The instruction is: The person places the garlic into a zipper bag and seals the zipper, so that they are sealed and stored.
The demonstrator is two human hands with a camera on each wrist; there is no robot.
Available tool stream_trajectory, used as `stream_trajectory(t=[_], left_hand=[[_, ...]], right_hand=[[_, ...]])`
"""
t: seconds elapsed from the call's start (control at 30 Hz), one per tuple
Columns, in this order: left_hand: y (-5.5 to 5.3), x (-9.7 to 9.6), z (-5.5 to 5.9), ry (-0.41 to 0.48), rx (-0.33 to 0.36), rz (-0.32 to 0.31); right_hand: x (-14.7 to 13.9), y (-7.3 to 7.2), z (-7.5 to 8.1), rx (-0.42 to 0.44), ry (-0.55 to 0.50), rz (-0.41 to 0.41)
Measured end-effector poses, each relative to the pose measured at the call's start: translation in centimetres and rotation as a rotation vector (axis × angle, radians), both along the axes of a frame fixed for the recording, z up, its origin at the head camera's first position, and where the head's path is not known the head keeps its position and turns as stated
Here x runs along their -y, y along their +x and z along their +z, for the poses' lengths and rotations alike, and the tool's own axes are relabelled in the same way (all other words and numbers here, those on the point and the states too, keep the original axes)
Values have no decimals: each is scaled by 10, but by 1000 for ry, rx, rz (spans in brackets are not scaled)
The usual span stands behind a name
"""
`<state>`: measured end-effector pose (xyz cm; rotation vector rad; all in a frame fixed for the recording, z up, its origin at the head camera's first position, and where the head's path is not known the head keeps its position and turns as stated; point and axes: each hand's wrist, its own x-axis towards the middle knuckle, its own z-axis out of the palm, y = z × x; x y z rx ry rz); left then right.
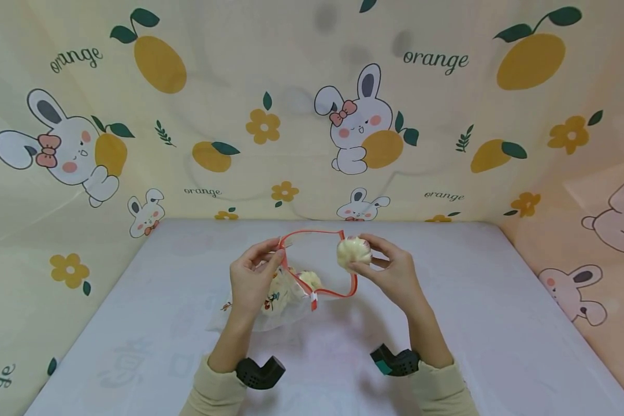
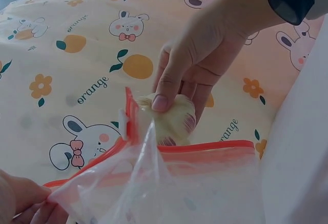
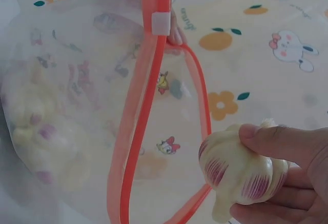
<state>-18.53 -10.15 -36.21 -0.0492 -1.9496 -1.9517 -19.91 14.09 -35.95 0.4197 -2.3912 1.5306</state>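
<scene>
Above the desk (image 1: 499, 323), we see the left grip (image 1: 253, 274) pinching the bag (image 1: 278, 320), the right grip (image 1: 392, 270) curled round garlic (image 1: 352, 252).

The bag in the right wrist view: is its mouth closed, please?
No, the red edges of the bag stand clearly apart.

Beige sleeves (image 1: 219, 386) meet black, angular wrist cameras (image 1: 260, 374), the right bearing a teal patch (image 1: 383, 366).
</scene>
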Motion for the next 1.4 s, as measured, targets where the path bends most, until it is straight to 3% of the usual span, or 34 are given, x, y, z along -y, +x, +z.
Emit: stream_trajectory(t=[0.73,1.4], left_hand=[[1,0,1,16,-37,4],[0,0,0,1,-38,4]], right_hand=[[18,4,-7,-17,-3,113],[40,8,-12,39,1,175]])
